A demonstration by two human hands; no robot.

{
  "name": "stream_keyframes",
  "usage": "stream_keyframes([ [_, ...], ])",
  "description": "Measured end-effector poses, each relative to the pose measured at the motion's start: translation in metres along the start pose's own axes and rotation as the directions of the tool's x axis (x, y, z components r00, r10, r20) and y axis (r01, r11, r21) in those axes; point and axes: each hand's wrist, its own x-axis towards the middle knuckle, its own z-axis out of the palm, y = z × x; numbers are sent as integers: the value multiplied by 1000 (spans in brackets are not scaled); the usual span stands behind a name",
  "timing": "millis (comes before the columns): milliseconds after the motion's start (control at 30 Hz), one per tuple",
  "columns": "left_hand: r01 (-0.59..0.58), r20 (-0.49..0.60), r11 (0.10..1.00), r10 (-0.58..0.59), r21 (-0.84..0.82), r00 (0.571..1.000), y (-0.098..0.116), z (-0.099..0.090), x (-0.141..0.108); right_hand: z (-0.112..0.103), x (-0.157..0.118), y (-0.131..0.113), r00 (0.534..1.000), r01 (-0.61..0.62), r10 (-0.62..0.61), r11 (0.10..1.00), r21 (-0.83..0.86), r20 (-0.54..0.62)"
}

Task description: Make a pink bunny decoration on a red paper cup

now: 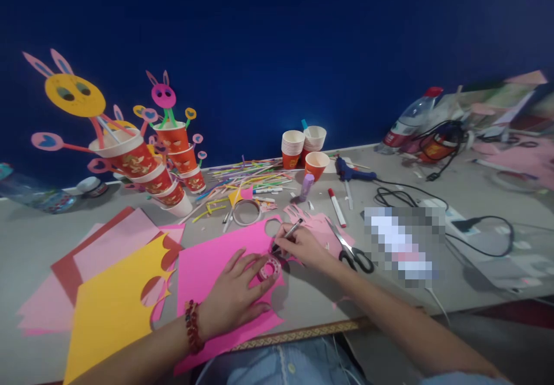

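A bright pink sheet of paper [203, 281] with round cut-outs along its right side lies in front of me. My left hand [236, 295] rests flat on it with fingers spread, the fingertips pressing on a small pale ring [270, 269]. In my right hand [303, 245] is a dark pen [294, 227], gripped with its point down beside the ring at the sheet's edge. Black-handled scissors [350, 249] lie open just right of that hand, partly over light pink paper scraps [318, 223].
Yellow cut paper [108, 298] lies left. Behind stand cup figures [141, 157], stacked paper cups [292, 145], pipe-cleaner-like sticks [234, 180] and a tape roll [246, 212]. A red marker [336, 207], glue gun [355, 171], cables [480, 223] and bottle [411, 122] are rightward.
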Motion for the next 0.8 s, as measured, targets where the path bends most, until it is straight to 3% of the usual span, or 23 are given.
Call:
stream_keyframes([
  [367, 10, 18, 1000, -10, 4, 1000, 0, 2, -2, 1, 3, 3, 997, -10, 7, 999, 43, 74],
  [800, -3, -29, 1000, 3, 16, 1000, 0, 2, 1, 0, -42, 3, 988, 113, -125, 985, -130, -89],
])
